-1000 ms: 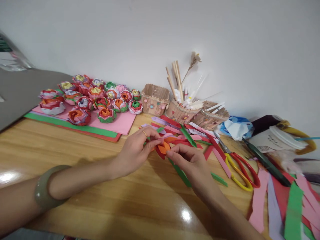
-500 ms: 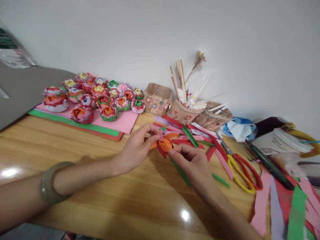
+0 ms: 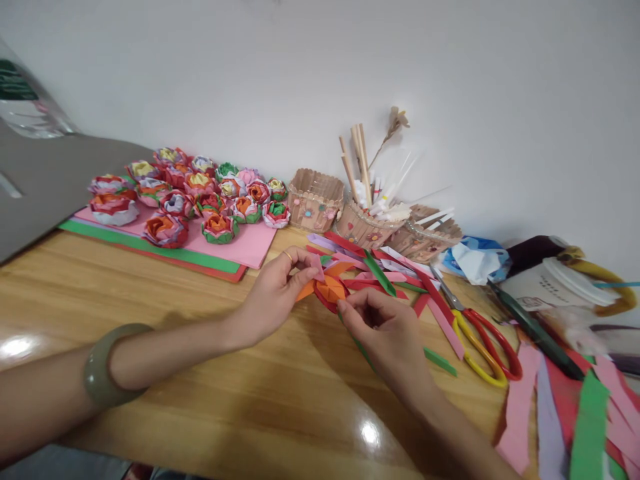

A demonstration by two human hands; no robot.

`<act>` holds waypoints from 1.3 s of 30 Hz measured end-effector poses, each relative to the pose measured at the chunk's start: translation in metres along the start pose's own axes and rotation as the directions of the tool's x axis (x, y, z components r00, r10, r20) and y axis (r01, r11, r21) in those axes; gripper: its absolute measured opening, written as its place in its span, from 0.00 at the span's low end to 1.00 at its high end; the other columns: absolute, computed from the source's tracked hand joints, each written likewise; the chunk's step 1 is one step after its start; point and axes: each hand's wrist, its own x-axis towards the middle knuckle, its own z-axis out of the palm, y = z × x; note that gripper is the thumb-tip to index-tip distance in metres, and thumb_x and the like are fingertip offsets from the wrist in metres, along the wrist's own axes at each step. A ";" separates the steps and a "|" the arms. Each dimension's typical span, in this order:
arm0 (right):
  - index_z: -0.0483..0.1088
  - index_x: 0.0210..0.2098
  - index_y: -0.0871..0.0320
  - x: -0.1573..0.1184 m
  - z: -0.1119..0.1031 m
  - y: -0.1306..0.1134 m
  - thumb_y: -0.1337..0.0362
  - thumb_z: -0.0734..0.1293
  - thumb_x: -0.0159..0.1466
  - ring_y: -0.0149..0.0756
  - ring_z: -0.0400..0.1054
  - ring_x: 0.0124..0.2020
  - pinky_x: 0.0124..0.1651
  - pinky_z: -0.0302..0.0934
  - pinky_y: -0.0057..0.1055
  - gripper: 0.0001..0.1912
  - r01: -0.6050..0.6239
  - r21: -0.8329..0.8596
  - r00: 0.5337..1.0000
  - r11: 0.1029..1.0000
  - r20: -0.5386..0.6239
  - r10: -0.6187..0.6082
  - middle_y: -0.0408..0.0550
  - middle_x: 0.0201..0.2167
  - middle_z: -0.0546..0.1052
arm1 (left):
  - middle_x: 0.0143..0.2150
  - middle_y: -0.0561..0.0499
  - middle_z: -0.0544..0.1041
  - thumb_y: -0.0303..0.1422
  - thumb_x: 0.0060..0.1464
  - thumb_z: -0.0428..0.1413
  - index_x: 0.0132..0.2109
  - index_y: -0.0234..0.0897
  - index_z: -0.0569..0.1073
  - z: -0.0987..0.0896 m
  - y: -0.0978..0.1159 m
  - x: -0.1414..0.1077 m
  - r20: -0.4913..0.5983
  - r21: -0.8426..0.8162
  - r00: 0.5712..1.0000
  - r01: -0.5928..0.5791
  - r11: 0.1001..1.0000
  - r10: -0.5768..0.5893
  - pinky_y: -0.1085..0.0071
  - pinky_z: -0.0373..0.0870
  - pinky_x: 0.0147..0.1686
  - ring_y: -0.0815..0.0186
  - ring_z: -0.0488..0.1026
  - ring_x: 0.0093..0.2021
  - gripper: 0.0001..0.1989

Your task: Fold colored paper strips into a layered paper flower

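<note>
Okay, so the wooden counter [image 3: 200, 407] spans the lower frame. Left grip [image 3: 267, 293] is pinched shut on a pink flap [image 3: 317, 267] at the upper left of the orange-and-red paper piece [image 3: 331, 291], mid-frame; right grip [image 3: 395, 343] pinches its lower-right edge. It slants down-right between them, neither hand clearly nearer.

The background was filled by a plain, pale grey wall [image 3: 250, 80], softly shaded toward the right. Against it was set a wooden tabletop [image 3: 215, 400] with light brown grain, by which bright spots of light were reflected. At the left, part of the surface was covered by a grey sheet [image 3: 45, 180].
</note>
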 end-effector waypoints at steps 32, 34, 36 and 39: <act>0.74 0.36 0.55 -0.001 -0.006 0.009 0.70 0.67 0.58 0.34 0.72 0.34 0.36 0.68 0.31 0.08 0.515 -0.282 0.824 0.809 -0.098 -0.559 0.48 0.32 0.77 | 0.33 0.50 0.73 0.29 0.47 0.59 0.35 0.35 0.70 0.000 0.002 -0.007 0.224 -0.146 0.974 0.062 0.987 -0.028 0.71 0.69 0.37 0.68 0.71 0.35 0.06; 0.73 0.38 0.55 -0.003 -0.006 0.010 0.71 0.67 0.58 0.35 0.72 0.35 0.36 0.68 0.31 0.09 0.557 -0.346 0.776 0.755 -0.107 -0.621 0.48 0.33 0.77 | 0.32 0.50 0.74 0.29 0.48 0.58 0.33 0.35 0.72 0.001 0.003 -0.009 0.213 -0.123 0.977 0.007 0.992 0.020 0.71 0.70 0.37 0.68 0.72 0.34 0.03; 0.73 0.39 0.56 -0.004 -0.006 0.010 0.71 0.67 0.58 0.35 0.72 0.35 0.36 0.67 0.32 0.09 0.575 -0.400 0.738 0.714 -0.124 -0.663 0.49 0.33 0.77 | 0.31 0.50 0.75 0.28 0.49 0.58 0.32 0.34 0.72 0.002 0.003 -0.010 0.196 -0.117 0.979 -0.036 0.992 0.058 0.71 0.71 0.37 0.68 0.72 0.33 0.01; 0.73 0.38 0.55 -0.004 -0.006 0.010 0.70 0.68 0.57 0.36 0.72 0.34 0.36 0.68 0.34 0.09 0.590 -0.446 0.695 0.673 -0.144 -0.704 0.49 0.32 0.78 | 0.31 0.49 0.76 0.27 0.50 0.57 0.33 0.35 0.73 0.001 0.003 -0.011 0.181 -0.066 0.975 -0.116 0.991 0.126 0.70 0.71 0.36 0.67 0.73 0.34 0.01</act>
